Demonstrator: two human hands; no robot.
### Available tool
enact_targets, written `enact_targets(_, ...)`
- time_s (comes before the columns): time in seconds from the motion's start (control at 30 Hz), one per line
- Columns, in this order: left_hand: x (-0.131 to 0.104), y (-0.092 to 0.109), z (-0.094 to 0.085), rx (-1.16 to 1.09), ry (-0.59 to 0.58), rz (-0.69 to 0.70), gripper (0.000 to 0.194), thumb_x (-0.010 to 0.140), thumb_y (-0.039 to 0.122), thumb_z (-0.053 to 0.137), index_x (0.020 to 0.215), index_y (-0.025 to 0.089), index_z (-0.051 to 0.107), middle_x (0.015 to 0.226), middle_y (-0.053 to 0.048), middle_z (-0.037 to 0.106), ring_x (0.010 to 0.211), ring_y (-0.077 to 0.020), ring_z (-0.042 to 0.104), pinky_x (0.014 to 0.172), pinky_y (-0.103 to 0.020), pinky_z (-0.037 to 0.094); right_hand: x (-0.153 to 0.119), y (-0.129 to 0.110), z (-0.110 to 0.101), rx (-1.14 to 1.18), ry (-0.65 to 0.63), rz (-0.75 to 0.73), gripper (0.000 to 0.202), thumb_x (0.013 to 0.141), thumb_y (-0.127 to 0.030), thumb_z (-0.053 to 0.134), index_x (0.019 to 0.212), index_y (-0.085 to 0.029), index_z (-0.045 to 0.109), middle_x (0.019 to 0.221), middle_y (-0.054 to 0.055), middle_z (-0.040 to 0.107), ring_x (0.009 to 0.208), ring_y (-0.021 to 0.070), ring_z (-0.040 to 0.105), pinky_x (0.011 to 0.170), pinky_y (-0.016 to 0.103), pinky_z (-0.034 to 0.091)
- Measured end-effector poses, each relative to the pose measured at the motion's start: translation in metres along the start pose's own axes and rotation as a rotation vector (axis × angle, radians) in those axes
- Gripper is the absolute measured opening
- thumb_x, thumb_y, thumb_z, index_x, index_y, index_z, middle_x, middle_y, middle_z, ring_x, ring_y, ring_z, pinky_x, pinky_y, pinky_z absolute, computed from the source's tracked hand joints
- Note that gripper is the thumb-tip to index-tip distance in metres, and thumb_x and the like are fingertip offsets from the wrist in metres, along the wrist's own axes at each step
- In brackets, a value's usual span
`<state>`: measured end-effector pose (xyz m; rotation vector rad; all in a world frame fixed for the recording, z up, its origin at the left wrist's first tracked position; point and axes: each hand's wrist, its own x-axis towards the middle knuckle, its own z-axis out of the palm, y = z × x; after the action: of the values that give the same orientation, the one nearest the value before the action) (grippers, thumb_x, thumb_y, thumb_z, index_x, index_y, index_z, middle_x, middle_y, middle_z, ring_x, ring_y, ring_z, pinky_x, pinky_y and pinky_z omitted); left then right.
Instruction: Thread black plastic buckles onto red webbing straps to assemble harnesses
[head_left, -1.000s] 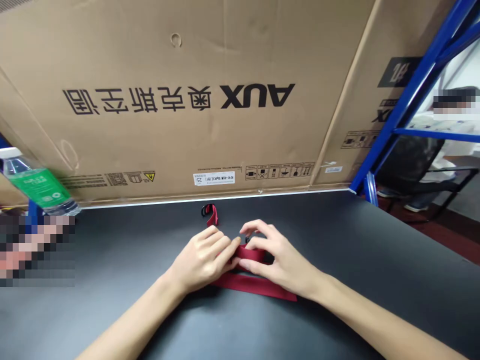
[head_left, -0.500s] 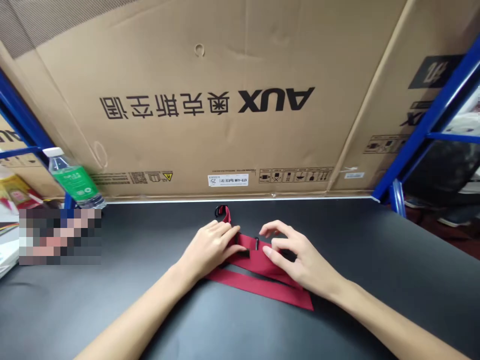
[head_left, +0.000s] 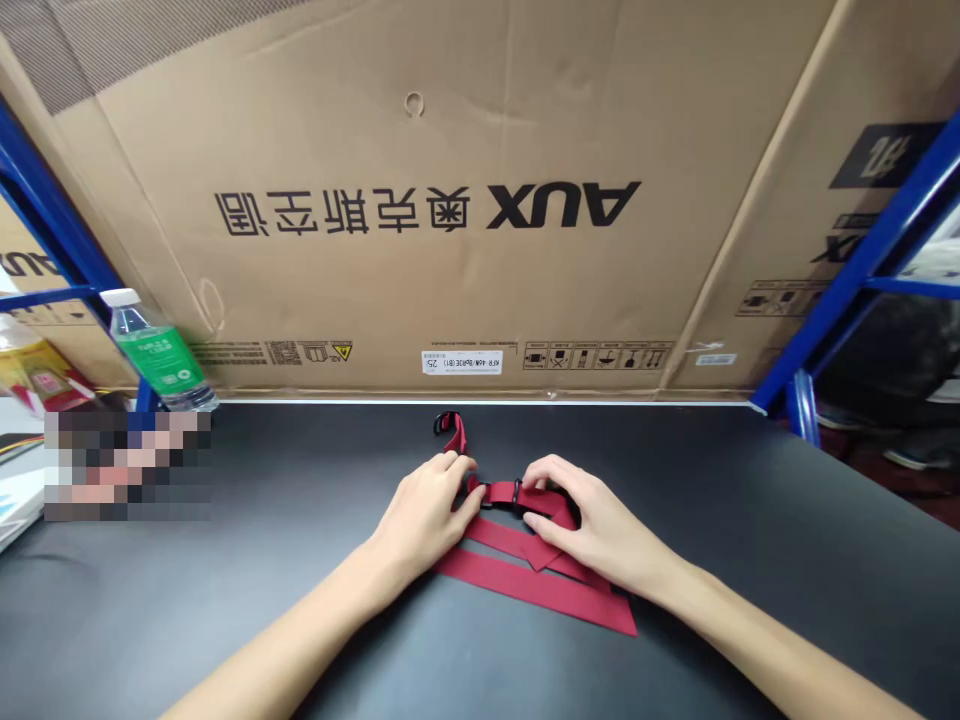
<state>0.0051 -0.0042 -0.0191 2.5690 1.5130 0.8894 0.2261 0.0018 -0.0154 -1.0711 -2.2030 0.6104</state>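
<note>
Your left hand (head_left: 429, 512) rests, fingers bent, at a red strap (head_left: 536, 595) on the black counter (head_left: 787, 500); your right hand (head_left: 604, 522) has thumb and forefinger parted beside its black slider (head_left: 517, 492). Neither grip can be confirmed.

Between the hands, the red strap (head_left: 500, 493), a second ago raised in a loop, now runs flatter up to the black slider (head_left: 517, 494) — and a pointed end (head_left: 538, 555) has come into sight below it. The right hand (head_left: 600, 515) has brought its fingertips in beside the slider. The view has swung — a yellow-labelled bottle (head_left: 45, 372) now shows at far left.
</note>
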Motion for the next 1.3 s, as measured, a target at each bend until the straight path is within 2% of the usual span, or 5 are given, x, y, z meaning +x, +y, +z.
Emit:
enact_targets(0.2, 0.001, 0.013, -0.001, -0.222, 0.018, -0.026, 0.015, 0.09, 0.018, 0.048, 0.087, 0.019, 0.063, 0.065, 0.002, 0.065, 0.053, -0.0134, 0.058, 0.05, -0.023, 0.046, -0.002, -0.004, 0.004, -0.076, 0.026, -0.081, 0.04, 0.084, -0.028, 0.068, 0.122, -0.024, 0.057, 0.123, 0.009, 0.064, 0.114, 0.0269, 0.06, 0.098, 0.046, 0.049)
enact_targets(0.47, -0.001, 0.036, -0.002, -0.421, 0.079, -0.029, 0.015, 0.093, 0.023, 0.048, 0.088, 0.019, 0.061, 0.07, 0.002, 0.066, 0.06, -0.0133, 0.06, 0.053, -0.023, 0.049, 0.0, -0.015, 0.008, -0.223, 0.008, -0.202, 0.021, 0.093, -0.026, 0.059, 0.112, -0.019, 0.066, 0.092, 0.008, 0.073, 0.084, 0.0247, 0.065, 0.081, 0.04, 0.052)
enact_targets(0.87, 0.021, -0.01, -0.029, -0.662, 0.322, -0.325, 0.02, 0.077, 0.037, 0.061, 0.08, 0.018, 0.065, 0.071, -0.002, 0.068, 0.064, -0.018, 0.062, 0.061, -0.029, 0.05, 0.005, -0.007, -0.012, -0.351, 0.061, -0.155, 0.022, 0.092, -0.036, 0.06, 0.105, -0.021, 0.07, 0.085, 0.007, 0.074, 0.073, 0.0224, 0.063, 0.072, 0.034, 0.05)
enact_targets(1.07, 0.027, -0.024, -0.049, -0.62, 0.476, -0.529, 0.023, 0.065, 0.039, 0.062, 0.076, 0.019, 0.065, 0.06, 0.003, 0.058, 0.059, -0.0156, 0.053, 0.06, -0.027, 0.044, 0.002, -0.002, -0.027, -0.503, -0.095, -0.135, 0.022, 0.094, -0.037, 0.058, 0.101, -0.019, 0.07, 0.078, 0.005, 0.072, 0.07, 0.0208, 0.063, 0.067, 0.03, 0.046)
enact_targets(1.3, 0.023, -0.017, -0.052, -0.364, -0.01, -0.485, 0.029, 0.072, 0.044, 0.053, 0.06, 0.019, 0.061, 0.053, 0.002, 0.053, 0.053, -0.0159, 0.049, 0.057, -0.028, 0.042, 0.002, 0.002, -0.036, -0.479, -0.136, -0.056, 0.023, 0.085, -0.034, 0.072, 0.102, -0.02, 0.072, 0.083, 0.004, 0.07, 0.074, 0.0198, 0.064, 0.067, 0.028, 0.046)
